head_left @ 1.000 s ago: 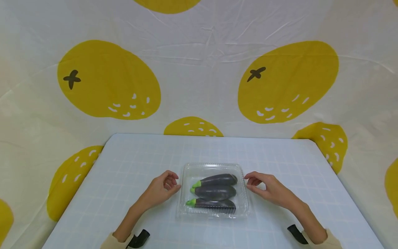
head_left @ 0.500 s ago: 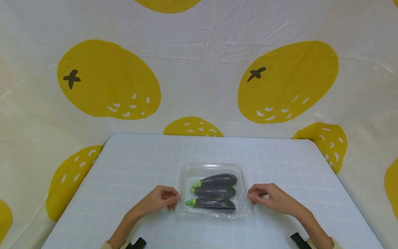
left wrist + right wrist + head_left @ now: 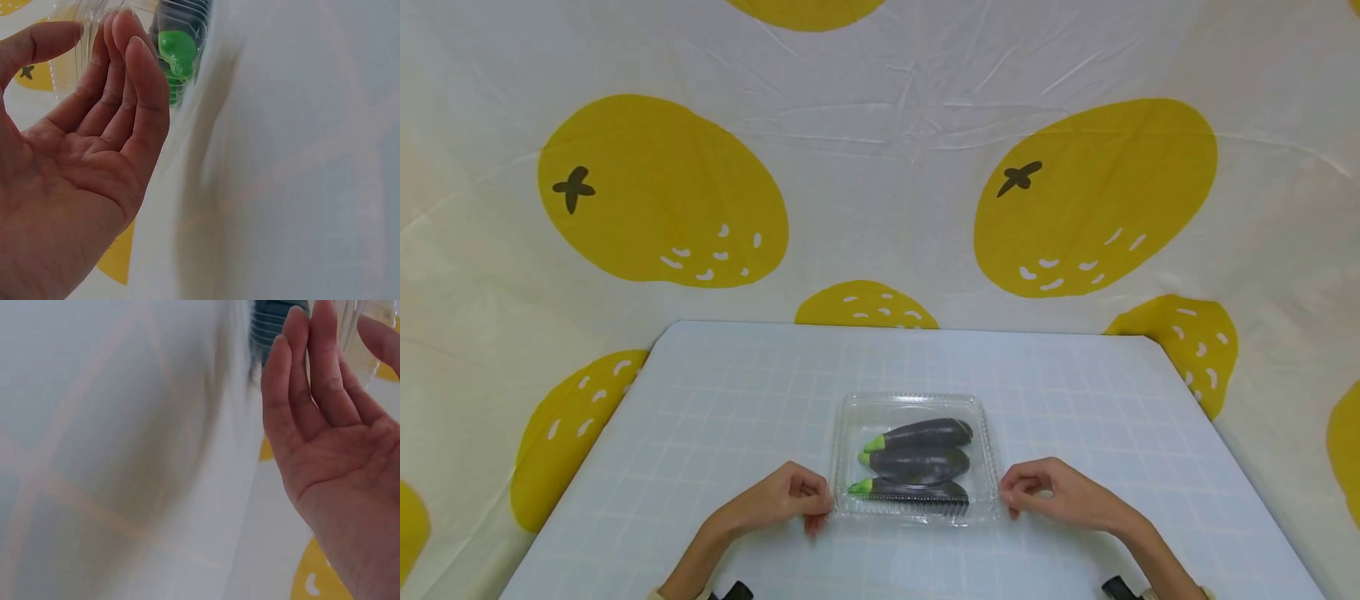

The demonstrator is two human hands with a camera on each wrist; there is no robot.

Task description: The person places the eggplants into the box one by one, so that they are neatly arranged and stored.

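Observation:
A clear plastic clamshell box (image 3: 917, 403) sits on the table in the head view, with its ribbed front wall towards me. Inside lie three dark eggplants (image 3: 921, 465), green stem ends to the left. At the box's left edge, near its front corner, is my left hand (image 3: 790, 497), fingers bent; my right hand (image 3: 1063, 498) mirrors it on the right. Both wrist views show long, gently bent fingers by the box's side, with the thumb apart from them. Whether the fingertips press on the rim or only touch it cannot be made out.
The table (image 3: 737, 367) has a pale checked cover. Behind it hangs a white cloth (image 3: 880, 208) printed with large yellow fruit. Black straps (image 3: 1122, 587) show at the wrists by the lower edge.
Both hands have slid towards me along the box's sides, from its middle to near the front corners, and their fingers have turned downwards. The box and eggplants have stayed in place.

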